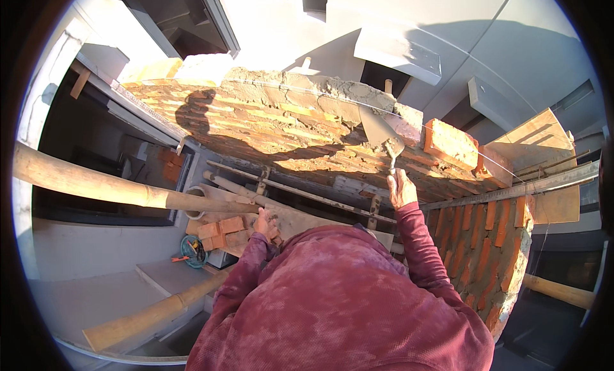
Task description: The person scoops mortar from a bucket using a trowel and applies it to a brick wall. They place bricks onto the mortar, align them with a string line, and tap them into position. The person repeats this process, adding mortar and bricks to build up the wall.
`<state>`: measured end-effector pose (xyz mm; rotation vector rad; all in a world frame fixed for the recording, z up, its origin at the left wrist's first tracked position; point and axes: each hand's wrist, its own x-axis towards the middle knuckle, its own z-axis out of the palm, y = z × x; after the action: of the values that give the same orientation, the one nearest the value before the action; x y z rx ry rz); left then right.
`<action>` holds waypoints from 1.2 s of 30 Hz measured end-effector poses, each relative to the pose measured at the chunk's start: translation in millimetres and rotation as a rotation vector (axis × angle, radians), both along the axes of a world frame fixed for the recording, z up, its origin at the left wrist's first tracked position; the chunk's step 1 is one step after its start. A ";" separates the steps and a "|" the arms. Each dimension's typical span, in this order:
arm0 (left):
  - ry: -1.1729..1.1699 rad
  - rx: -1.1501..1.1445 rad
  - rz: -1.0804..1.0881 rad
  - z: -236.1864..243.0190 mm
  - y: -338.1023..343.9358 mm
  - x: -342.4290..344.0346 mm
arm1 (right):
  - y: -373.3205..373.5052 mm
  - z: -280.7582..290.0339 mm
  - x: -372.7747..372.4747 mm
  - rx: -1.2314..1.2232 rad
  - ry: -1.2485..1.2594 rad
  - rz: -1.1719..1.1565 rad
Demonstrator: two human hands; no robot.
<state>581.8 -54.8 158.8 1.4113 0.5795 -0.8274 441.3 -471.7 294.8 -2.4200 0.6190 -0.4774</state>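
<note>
My right hand [401, 189] is closed around the handle of a trowel [382, 129]. Its broad blade, with mortar stuck near the handle end, lies against the upper edge of a brick wall [268, 125]. Along the wall's top runs a bed of wet grey mortar [332, 90], with a taut string line stretched beside it. A loose orange brick [451, 143] sits on the wall to the right of the blade. My left hand [266, 225] is low, beside the inner end of a bamboo pole [128, 187]. Its fingers are partly bent and apart, with nothing visible in them.
Stacked bricks [220, 232] and a coiled teal hose or cord [194, 251] lie at lower left. Scaffold planks [300, 219] run below the wall. Another brick wall [483, 243] stands at right, under a long metal bar [511, 189]. A second bamboo pole [157, 310] slants at lower left.
</note>
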 end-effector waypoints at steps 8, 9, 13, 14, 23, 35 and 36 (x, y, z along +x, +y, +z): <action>-0.076 0.253 -0.015 -71.5 26.2 -55.7 | -52.6 -4.1 -86.2 -0.024 -0.093 0.046; -0.107 0.310 -0.038 -82.4 38.7 -69.1 | -51.3 1.7 -94.4 0.108 -0.046 0.021; 0.012 0.309 0.065 -107.1 68.6 -136.8 | -48.1 23.4 -102.0 0.276 0.107 0.212; 0.039 0.316 0.116 -107.7 71.2 -159.3 | -42.1 30.6 -95.2 0.283 0.116 0.305; -0.020 0.260 0.654 -51.5 7.6 -400.6 | 57.7 33.9 -3.8 0.120 0.488 1.184; 0.476 0.088 1.287 -37.4 -151.4 -620.8 | 321.9 -32.9 -121.3 0.061 0.437 2.278; 0.488 0.056 1.373 -35.1 -159.0 -632.8 | 340.6 -56.0 -140.5 0.072 0.423 2.330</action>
<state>-51.1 -213.9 123.6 0.5444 1.6726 0.0055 300.8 -131.1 238.9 -1.5583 -1.8587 0.9691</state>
